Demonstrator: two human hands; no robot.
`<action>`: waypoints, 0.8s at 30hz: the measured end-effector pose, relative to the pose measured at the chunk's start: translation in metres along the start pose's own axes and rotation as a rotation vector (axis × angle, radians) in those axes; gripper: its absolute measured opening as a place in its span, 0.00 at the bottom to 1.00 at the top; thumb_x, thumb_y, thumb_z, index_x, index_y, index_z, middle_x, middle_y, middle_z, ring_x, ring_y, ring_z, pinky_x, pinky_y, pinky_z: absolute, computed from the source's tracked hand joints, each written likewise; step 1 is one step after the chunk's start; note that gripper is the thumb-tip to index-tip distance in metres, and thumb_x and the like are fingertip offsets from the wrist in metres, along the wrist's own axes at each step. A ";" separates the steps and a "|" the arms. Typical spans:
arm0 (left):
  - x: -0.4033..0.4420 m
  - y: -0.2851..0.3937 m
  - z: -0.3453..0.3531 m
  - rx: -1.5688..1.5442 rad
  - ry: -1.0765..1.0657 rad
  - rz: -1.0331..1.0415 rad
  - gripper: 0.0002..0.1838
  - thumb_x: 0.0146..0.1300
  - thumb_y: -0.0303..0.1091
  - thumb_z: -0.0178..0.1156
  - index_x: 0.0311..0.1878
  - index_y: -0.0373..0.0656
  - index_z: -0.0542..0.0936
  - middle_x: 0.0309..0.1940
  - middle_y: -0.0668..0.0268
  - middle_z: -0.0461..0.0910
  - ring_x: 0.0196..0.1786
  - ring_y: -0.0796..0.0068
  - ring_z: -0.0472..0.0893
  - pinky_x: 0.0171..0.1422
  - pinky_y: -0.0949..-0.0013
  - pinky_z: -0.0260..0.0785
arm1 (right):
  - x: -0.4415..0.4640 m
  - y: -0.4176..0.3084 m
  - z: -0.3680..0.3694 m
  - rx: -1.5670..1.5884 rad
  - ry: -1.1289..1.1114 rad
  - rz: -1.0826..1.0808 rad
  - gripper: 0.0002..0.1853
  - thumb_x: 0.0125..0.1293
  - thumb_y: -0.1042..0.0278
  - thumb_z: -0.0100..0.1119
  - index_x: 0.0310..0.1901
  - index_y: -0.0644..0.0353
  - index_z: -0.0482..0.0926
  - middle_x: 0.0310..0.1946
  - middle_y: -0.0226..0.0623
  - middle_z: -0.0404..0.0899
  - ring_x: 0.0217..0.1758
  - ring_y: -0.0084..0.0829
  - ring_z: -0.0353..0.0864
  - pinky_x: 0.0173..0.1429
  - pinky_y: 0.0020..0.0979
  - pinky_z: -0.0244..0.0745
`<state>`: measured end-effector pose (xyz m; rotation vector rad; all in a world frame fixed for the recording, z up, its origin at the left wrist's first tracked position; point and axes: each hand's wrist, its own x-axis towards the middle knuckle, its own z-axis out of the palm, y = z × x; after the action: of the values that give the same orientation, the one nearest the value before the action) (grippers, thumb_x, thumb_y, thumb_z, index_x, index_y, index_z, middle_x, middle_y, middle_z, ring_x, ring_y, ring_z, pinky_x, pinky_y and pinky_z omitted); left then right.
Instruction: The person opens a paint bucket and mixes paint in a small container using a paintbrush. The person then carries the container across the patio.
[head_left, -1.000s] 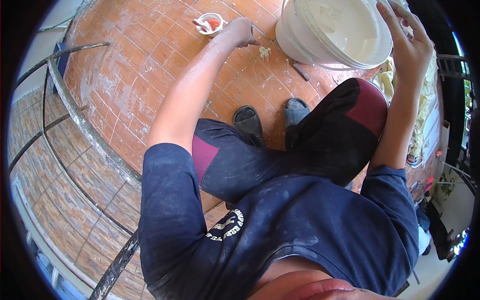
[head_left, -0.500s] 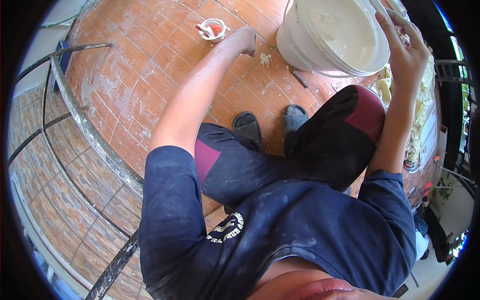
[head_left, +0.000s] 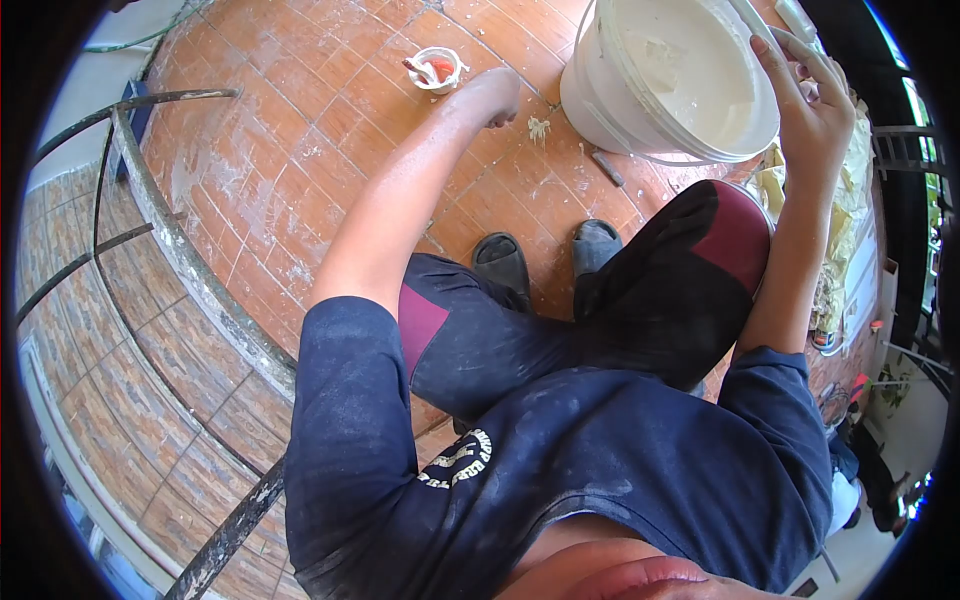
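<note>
A white plastic bucket [head_left: 610, 100] holds a cream-white paste [head_left: 690, 80] and leans toward me at the top right. My right hand [head_left: 815, 105] grips its right rim, thumb inside and fingers outside. To the left, my left hand [head_left: 492, 97] hangs over the floor with its fingers curled in; its palm is hidden, so I cannot see whether anything is in it. Just beyond that hand stands a small paste-smeared cup [head_left: 437, 70] with orange inside and a stick-like handle poking out. A dab of white paste [head_left: 539, 129] lies on the tiles between hand and bucket.
Orange floor tiles [head_left: 350, 110] are streaked with white. A short dark bar [head_left: 607, 168] lies below the bucket. A curved metal railing [head_left: 190, 235] runs along the left. Crumpled yellowish sheeting [head_left: 840, 220] is at the right. My sandals [head_left: 500, 265] are between my knees.
My left hand has shifted slightly right and down, and its fingers look more curled under. The whole view has moved a little; my right hand stays on the bucket.
</note>
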<state>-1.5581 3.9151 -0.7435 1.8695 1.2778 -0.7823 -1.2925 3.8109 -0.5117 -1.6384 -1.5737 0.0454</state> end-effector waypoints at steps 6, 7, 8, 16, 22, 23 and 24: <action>0.006 -0.005 0.008 0.186 0.170 0.019 0.18 0.58 0.31 0.65 0.54 0.51 0.84 0.36 0.63 0.87 0.38 0.65 0.86 0.44 0.66 0.78 | 0.000 0.002 0.000 -0.010 0.002 0.021 0.16 0.56 0.61 0.74 0.45 0.58 0.88 0.35 0.27 0.79 0.40 0.19 0.72 0.44 0.23 0.69; 0.007 -0.009 0.012 0.187 0.169 0.019 0.18 0.58 0.31 0.65 0.54 0.51 0.84 0.36 0.63 0.87 0.38 0.65 0.86 0.44 0.66 0.78 | 0.000 0.003 0.000 -0.006 0.008 0.013 0.16 0.56 0.61 0.74 0.45 0.58 0.88 0.35 0.28 0.79 0.41 0.20 0.72 0.45 0.23 0.69; 0.003 -0.015 0.016 0.119 0.326 0.127 0.19 0.58 0.30 0.64 0.55 0.50 0.83 0.35 0.62 0.87 0.36 0.67 0.86 0.43 0.67 0.78 | 0.000 0.003 0.000 -0.007 0.006 0.014 0.16 0.56 0.61 0.74 0.45 0.58 0.88 0.35 0.28 0.79 0.41 0.20 0.72 0.45 0.23 0.69; -0.017 -0.002 0.003 -0.240 0.253 0.104 0.19 0.61 0.29 0.60 0.56 0.44 0.82 0.27 0.60 0.85 0.26 0.73 0.84 0.36 0.69 0.78 | 0.000 0.000 0.000 -0.028 0.005 0.005 0.16 0.57 0.60 0.73 0.45 0.57 0.88 0.35 0.28 0.79 0.42 0.21 0.72 0.47 0.24 0.69; -0.003 -0.004 0.002 0.120 0.242 0.052 0.25 0.59 0.27 0.60 0.62 0.45 0.77 0.31 0.53 0.86 0.31 0.65 0.86 0.40 0.64 0.78 | 0.001 0.003 -0.001 -0.045 -0.001 -0.010 0.16 0.57 0.60 0.73 0.45 0.58 0.88 0.34 0.27 0.80 0.41 0.20 0.72 0.46 0.24 0.68; -0.005 -0.005 0.002 0.189 0.294 0.097 0.21 0.57 0.27 0.59 0.56 0.40 0.80 0.35 0.52 0.85 0.37 0.59 0.86 0.44 0.60 0.78 | 0.001 0.003 -0.001 -0.045 0.000 -0.009 0.16 0.57 0.60 0.73 0.45 0.58 0.88 0.34 0.27 0.80 0.41 0.20 0.72 0.46 0.24 0.68; -0.007 -0.007 0.002 0.259 0.344 0.142 0.18 0.55 0.28 0.57 0.50 0.36 0.82 0.38 0.50 0.85 0.43 0.54 0.86 0.48 0.57 0.78 | 0.001 0.003 -0.002 -0.055 -0.003 -0.033 0.16 0.57 0.60 0.73 0.44 0.58 0.88 0.34 0.27 0.79 0.41 0.20 0.72 0.46 0.24 0.68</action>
<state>-1.5667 3.9121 -0.7406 2.3548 1.2752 -0.5882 -1.2889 3.8116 -0.5115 -1.6543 -1.6173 -0.0124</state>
